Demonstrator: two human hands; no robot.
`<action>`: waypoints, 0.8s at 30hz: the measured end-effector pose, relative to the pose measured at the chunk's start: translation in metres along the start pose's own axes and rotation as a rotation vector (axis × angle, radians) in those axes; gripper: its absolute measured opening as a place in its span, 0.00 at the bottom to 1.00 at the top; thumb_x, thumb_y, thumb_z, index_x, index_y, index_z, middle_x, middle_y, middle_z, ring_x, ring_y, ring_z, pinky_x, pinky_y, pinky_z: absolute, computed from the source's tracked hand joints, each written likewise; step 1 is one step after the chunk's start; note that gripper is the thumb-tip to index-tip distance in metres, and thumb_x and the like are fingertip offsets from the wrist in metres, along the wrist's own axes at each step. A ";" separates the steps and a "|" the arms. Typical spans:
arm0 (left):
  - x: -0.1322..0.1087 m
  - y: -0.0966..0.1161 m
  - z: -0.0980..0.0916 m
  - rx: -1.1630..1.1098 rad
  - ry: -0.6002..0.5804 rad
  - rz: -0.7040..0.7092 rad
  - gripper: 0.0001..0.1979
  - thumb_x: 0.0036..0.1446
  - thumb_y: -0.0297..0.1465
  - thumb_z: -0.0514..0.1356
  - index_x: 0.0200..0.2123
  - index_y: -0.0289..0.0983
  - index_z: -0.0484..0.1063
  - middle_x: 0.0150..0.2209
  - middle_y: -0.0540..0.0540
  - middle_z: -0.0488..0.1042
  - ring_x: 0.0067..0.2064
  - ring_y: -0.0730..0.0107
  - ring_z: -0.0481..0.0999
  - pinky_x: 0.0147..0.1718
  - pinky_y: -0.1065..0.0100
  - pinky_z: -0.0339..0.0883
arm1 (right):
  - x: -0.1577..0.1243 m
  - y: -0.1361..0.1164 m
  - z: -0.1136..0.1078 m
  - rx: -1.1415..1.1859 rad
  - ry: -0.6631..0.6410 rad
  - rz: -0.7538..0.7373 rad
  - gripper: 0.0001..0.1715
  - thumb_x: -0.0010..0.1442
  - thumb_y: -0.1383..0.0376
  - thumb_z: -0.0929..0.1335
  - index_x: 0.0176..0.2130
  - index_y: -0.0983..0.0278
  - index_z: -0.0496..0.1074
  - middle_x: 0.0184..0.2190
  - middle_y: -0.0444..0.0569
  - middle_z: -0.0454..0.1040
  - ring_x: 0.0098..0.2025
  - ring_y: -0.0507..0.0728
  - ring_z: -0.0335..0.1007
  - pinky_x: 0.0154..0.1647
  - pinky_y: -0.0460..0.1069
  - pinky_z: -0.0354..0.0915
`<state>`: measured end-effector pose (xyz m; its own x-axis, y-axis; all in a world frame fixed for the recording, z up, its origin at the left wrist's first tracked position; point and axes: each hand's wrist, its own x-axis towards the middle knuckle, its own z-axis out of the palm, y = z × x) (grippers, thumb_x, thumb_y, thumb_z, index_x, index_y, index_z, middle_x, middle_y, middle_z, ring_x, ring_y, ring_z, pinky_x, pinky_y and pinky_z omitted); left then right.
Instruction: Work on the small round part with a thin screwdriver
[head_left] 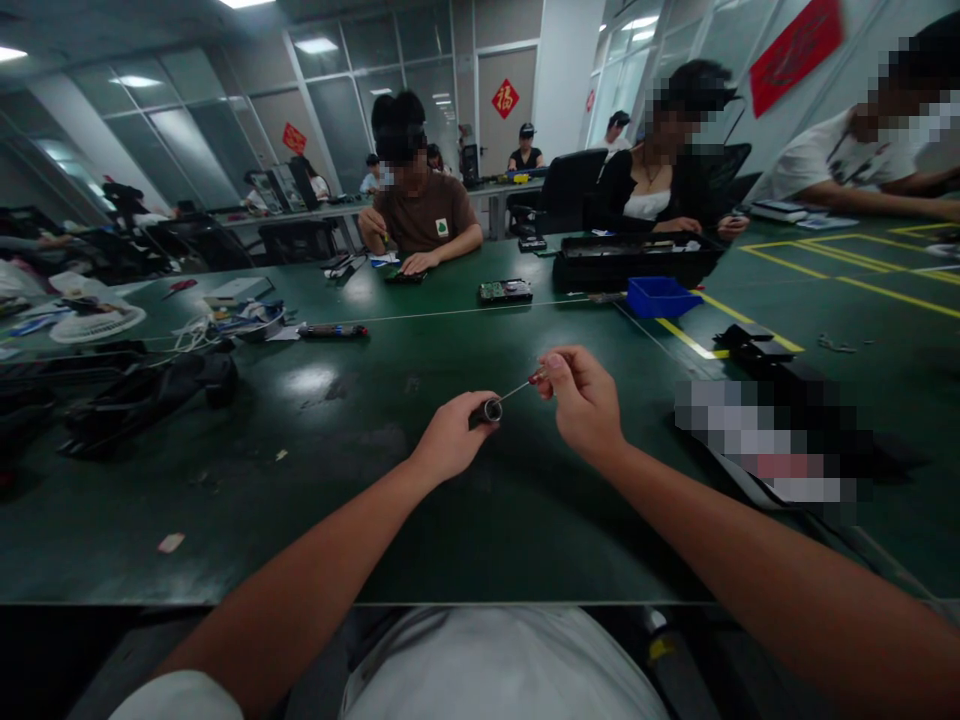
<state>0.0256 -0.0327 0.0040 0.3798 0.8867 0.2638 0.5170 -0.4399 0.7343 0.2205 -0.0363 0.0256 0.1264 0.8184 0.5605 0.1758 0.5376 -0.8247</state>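
My left hand [452, 432] is closed around a dark cylindrical tube [491, 411] with a round metallic rim facing me. In my right hand [583, 400], the fingertips pinch a thin screwdriver [517, 390], whose red part shows at the fingers. Its slim metal shaft slants down left to the mouth of the tube. Whether the tip is inside or just at the rim is too small to tell. Both hands are above the green table [465, 530], near its front edge.
A blue tray [660, 297] stands beyond my right hand, beside a long black casing [637, 262]. A hard drive [505, 291] lies farther back. A marker-like stick [333, 330] and black parts [150, 395] lie left. A co-worker [427, 205] sits opposite.
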 end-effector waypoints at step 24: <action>0.001 -0.005 -0.003 0.002 0.114 0.020 0.20 0.58 0.26 0.65 0.54 0.41 0.74 0.53 0.45 0.76 0.56 0.60 0.73 0.60 0.56 0.64 | 0.002 -0.013 -0.004 -0.316 0.021 -0.017 0.20 0.58 0.52 0.72 0.24 0.59 0.66 0.19 0.41 0.69 0.22 0.52 0.62 0.24 0.49 0.58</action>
<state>0.0210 -0.0292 0.0031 0.3000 0.8881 0.3483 0.5116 -0.4579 0.7270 0.2223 -0.0429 0.0378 0.1405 0.8039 0.5780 0.4721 0.4587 -0.7528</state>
